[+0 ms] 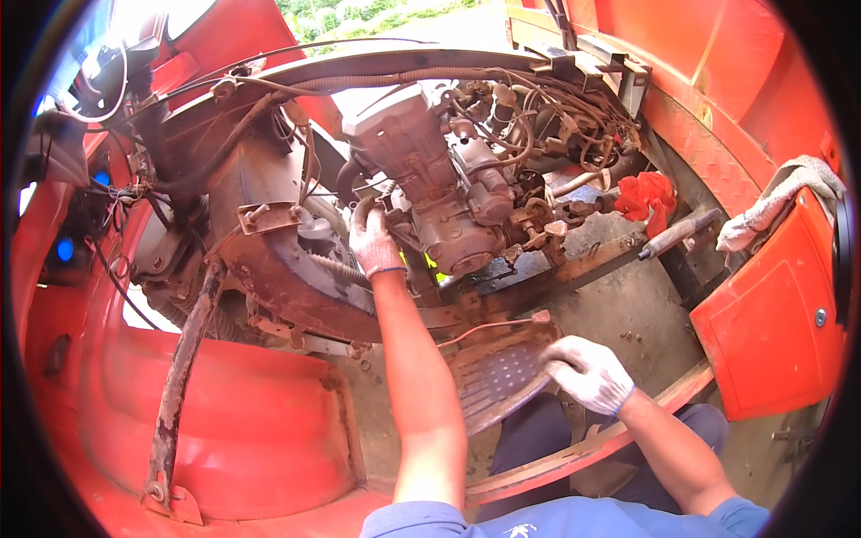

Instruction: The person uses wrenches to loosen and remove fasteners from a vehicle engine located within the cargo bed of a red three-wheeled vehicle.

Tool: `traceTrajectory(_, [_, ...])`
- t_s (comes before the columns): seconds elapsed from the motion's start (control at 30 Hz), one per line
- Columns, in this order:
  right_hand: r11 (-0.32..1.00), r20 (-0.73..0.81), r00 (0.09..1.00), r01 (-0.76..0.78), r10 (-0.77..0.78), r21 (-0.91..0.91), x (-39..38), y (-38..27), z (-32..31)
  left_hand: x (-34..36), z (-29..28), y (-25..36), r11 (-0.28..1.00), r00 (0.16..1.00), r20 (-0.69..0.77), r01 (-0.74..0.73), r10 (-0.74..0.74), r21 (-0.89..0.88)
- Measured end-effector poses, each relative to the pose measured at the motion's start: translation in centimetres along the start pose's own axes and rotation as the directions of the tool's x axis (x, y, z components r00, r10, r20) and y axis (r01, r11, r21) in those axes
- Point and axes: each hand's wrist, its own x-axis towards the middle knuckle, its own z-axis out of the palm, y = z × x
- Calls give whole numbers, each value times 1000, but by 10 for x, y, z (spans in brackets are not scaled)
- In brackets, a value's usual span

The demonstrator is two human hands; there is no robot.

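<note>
Red bodywork (pixel 233 412) around; engine (pixel 426 179), long axis far-left to near-right, lies just right of nearer left hand (pixel 371 238), grip unclear; right hand (pixel 587 372) curled, hold unclear.

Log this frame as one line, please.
left hand: gloved, beside engine | right hand: gloved, by dotted panel | rest: pale cloth, far right

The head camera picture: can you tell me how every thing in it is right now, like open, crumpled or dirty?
Engine: uncovered, dirty
Left hand: gloved, beside the engine, fingertips partly hidden
Right hand: gloved, fingers curled, grip unclear
Holed plate: grimy, near the right hand
Red bundle: crumpled
Grey cloth: draped over the red panel
Metal bar: slanted, paint worn, rusty-looking
</note>
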Motion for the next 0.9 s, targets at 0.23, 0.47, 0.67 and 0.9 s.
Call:
traceTrajectory(0.23, [974,0,974,226,-227,-26,45,-37,-17,36,-8,-1,829,963,-151,-106,223,550])
traceTrajectory(0.47, [988,183,982,-9,38,-154,-19,5,-34,49,16,9,776,971,-123,-86,207,625])
traceTrajectory(0.67, [974,310,946,152,-95,-167,-17,-8,-6,98,-43,-22,765,962,-102,-134,253,629])
traceTrajectory(0.9, [911,487,859,318,-160,-263,-21,-8,-30,30,47,6,910,986,20,147,-168,387])
